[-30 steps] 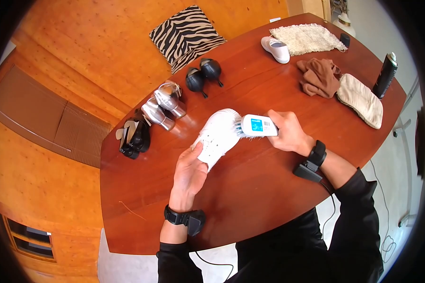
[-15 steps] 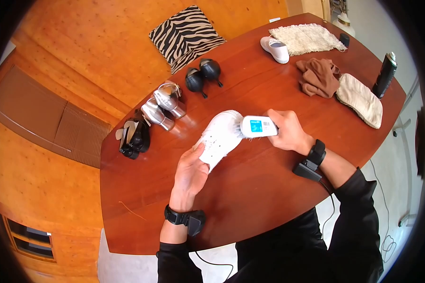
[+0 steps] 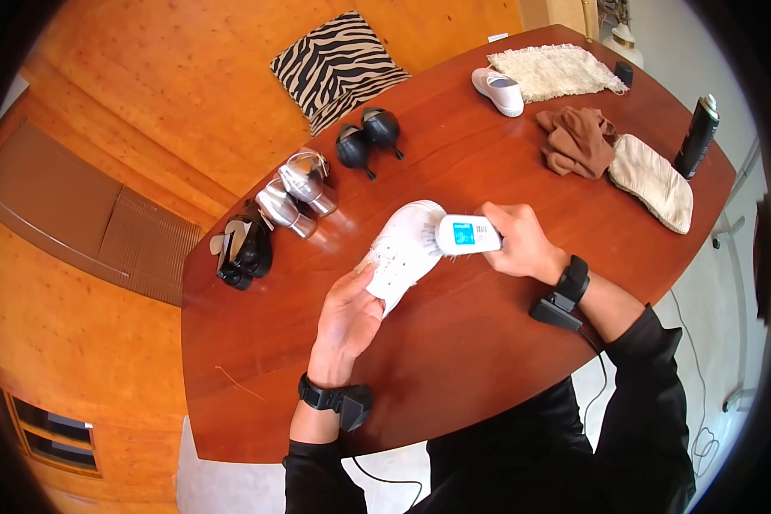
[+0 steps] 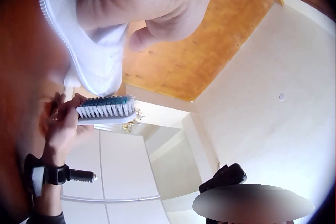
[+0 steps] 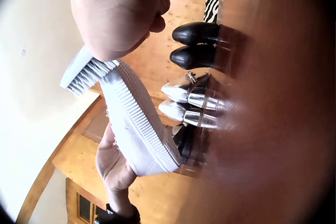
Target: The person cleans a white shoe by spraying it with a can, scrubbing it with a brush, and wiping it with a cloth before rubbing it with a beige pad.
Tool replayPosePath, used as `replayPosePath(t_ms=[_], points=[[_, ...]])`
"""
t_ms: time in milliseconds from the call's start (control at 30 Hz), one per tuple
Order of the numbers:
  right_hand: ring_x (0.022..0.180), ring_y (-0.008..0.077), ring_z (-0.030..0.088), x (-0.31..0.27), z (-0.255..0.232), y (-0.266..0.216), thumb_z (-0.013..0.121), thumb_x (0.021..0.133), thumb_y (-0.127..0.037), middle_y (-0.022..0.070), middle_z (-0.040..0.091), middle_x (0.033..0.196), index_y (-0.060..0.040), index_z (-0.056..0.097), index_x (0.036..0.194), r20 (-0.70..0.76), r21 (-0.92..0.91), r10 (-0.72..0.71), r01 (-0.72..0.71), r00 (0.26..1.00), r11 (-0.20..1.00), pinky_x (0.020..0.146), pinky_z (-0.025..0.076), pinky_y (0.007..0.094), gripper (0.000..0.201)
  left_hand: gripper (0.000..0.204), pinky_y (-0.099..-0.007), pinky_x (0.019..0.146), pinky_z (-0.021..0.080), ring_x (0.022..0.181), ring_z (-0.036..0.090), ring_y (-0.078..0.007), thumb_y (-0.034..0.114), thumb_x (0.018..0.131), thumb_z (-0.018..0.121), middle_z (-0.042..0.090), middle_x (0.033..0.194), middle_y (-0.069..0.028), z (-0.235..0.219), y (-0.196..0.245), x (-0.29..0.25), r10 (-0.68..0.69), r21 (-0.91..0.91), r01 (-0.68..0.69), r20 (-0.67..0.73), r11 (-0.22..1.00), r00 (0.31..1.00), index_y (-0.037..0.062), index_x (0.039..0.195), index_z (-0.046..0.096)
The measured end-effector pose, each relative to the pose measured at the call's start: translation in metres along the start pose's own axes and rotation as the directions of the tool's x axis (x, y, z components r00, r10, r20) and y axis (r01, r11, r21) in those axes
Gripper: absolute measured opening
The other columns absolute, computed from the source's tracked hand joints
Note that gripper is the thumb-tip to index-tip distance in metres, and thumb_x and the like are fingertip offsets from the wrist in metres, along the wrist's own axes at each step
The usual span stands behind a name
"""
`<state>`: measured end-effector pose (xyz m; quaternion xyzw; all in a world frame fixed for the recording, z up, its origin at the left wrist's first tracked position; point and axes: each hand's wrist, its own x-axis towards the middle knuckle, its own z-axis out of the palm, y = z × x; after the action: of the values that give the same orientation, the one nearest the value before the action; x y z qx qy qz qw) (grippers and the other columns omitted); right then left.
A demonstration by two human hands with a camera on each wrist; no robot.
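Observation:
A white lace-up sneaker [image 3: 403, 244] is held above the table by my left hand [image 3: 345, 315]. In the left wrist view its fingers reach into the shoe's opening. My right hand [image 3: 527, 243] grips a scrub brush [image 3: 469, 234] with a white back and a blue label. White and teal bristles [image 4: 107, 109] show in the left wrist view. The bristles meet the sneaker at its toe end, and in the right wrist view the brush lies across the tip of the toe, above the ribbed sole edge [image 5: 139, 111].
Black heels [image 3: 368, 137], silver heels [image 3: 298, 193] and black shoes [image 3: 245, 248] line the table's far left edge. Toward the back right lie another white sneaker [image 3: 499, 91], a shaggy cream cloth [image 3: 557, 70], a brown cloth [image 3: 578, 141], a beige pad [image 3: 654, 182] and a spray can [image 3: 699, 137].
The sneaker and left hand have shifted slightly right and toward me. The brush has moved a little and tilted slightly, staying at the toe; both grips are kept.

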<state>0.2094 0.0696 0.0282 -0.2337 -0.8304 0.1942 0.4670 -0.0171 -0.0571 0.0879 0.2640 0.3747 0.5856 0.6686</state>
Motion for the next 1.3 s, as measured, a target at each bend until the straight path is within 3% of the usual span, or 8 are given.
replayPosePath(t_ms=[200, 467, 567, 633, 833, 967, 1033, 1300], points=[[0.057, 0.0370, 0.056, 0.004, -0.003, 0.010, 0.059, 0.069, -0.004, 0.0194, 0.057, 0.064, -0.0004, 0.048, 0.073, -0.023, 0.029, 0.175, -0.175, 0.984, 0.984, 0.052, 0.045, 0.0390, 0.012, 0.052, -0.0358, 0.103, 0.034, 0.122, 0.044, -0.0245, 0.015, 0.088, 0.054, 0.046, 0.132, -0.0150, -0.002, -0.002, -0.001, -0.043, -0.055, 0.044, 0.020, 0.998, 0.999, -0.0077, 0.131, 0.035], [0.056, 0.0363, 0.056, 0.002, -0.001, -0.004, 0.059, 0.070, -0.001, 0.0191, 0.056, 0.063, -0.0002, 0.047, 0.072, -0.041, 0.106, 0.096, -0.092, 0.995, 0.990, 0.050, 0.044, 0.0376, 0.012, 0.044, -0.0302, 0.099, 0.036, 0.116, 0.048, -0.0188, 0.015, 0.089, 0.054, 0.051, 0.127, -0.0099, 0.010, -0.005, -0.003, -0.055, -0.004, 0.056, 0.048, 0.998, 0.997, -0.0055, 0.126, 0.043], [0.056, 0.0358, 0.057, 0.002, -0.002, -0.006, 0.058, 0.071, 0.000, 0.0193, 0.056, 0.063, -0.0001, 0.047, 0.072, -0.048, 0.126, 0.100, -0.094, 0.994, 0.988, 0.050, 0.045, 0.0369, 0.011, 0.043, -0.0285, 0.097, 0.037, 0.113, 0.049, -0.0167, 0.016, 0.089, 0.054, 0.052, 0.125, -0.0086, 0.009, -0.010, -0.003, -0.082, 0.067, 0.080, 0.032, 0.995, 0.996, -0.0047, 0.125, 0.044], [0.056, 0.0355, 0.057, 0.003, -0.002, -0.006, 0.058, 0.071, 0.001, 0.0194, 0.057, 0.063, -0.0001, 0.047, 0.072, -0.040, 0.139, 0.119, -0.112, 0.992, 0.984, 0.050, 0.045, 0.0367, 0.011, 0.045, -0.0312, 0.096, 0.037, 0.114, 0.049, -0.0185, 0.018, 0.088, 0.056, 0.053, 0.123, -0.0102, 0.003, -0.014, -0.003, -0.134, 0.245, 0.143, -0.056, 0.959, 0.989, -0.0052, 0.125, 0.044], [0.057, 0.0354, 0.058, 0.003, -0.002, -0.006, 0.058, 0.072, 0.001, 0.0195, 0.057, 0.064, 0.0001, 0.048, 0.072, -0.049, 0.103, 0.117, -0.111, 0.992, 0.988, 0.050, 0.046, 0.0368, 0.011, 0.040, -0.0259, 0.086, 0.040, 0.105, 0.052, -0.0120, 0.019, 0.089, 0.058, 0.056, 0.119, -0.0065, 0.004, -0.015, -0.004, -0.120, 0.320, 0.122, -0.027, 0.940, 0.992, -0.0028, 0.121, 0.048], [0.056, 0.0353, 0.058, 0.003, -0.002, -0.006, 0.059, 0.071, -0.001, 0.0191, 0.057, 0.063, 0.0000, 0.047, 0.072, -0.054, 0.103, 0.085, -0.079, 0.995, 0.992, 0.050, 0.045, 0.0367, 0.012, 0.038, -0.0268, 0.084, 0.041, 0.102, 0.054, -0.0128, 0.019, 0.089, 0.059, 0.058, 0.116, -0.0073, 0.002, -0.012, -0.005, -0.120, 0.320, 0.113, 0.001, 0.941, 0.993, -0.0026, 0.119, 0.050], [0.056, 0.0353, 0.057, 0.003, -0.002, -0.005, 0.060, 0.071, -0.001, 0.0191, 0.057, 0.063, -0.0002, 0.048, 0.072, -0.063, 0.102, 0.075, -0.069, 0.995, 0.992, 0.049, 0.045, 0.0367, 0.012, 0.036, -0.0279, 0.082, 0.043, 0.098, 0.056, -0.0140, 0.018, 0.089, 0.058, 0.059, 0.113, -0.0076, -0.006, -0.010, -0.005, -0.209, 0.171, 0.200, 0.035, 0.965, 0.977, -0.0032, 0.117, 0.051], [0.053, 0.0344, 0.054, 0.000, 0.001, -0.012, 0.059, 0.067, -0.002, 0.0153, 0.056, 0.062, -0.0025, 0.049, 0.073, 0.011, 0.022, -0.051, 0.050, 0.999, 0.999, 0.047, 0.043, 0.0388, 0.012, 0.033, -0.0296, 0.078, 0.044, 0.093, 0.057, -0.0154, 0.017, 0.088, 0.058, 0.060, 0.108, -0.0056, -0.013, -0.011, 0.001, -0.143, 0.076, 0.144, -0.026, 0.987, 0.989, -0.0024, 0.114, 0.053]])
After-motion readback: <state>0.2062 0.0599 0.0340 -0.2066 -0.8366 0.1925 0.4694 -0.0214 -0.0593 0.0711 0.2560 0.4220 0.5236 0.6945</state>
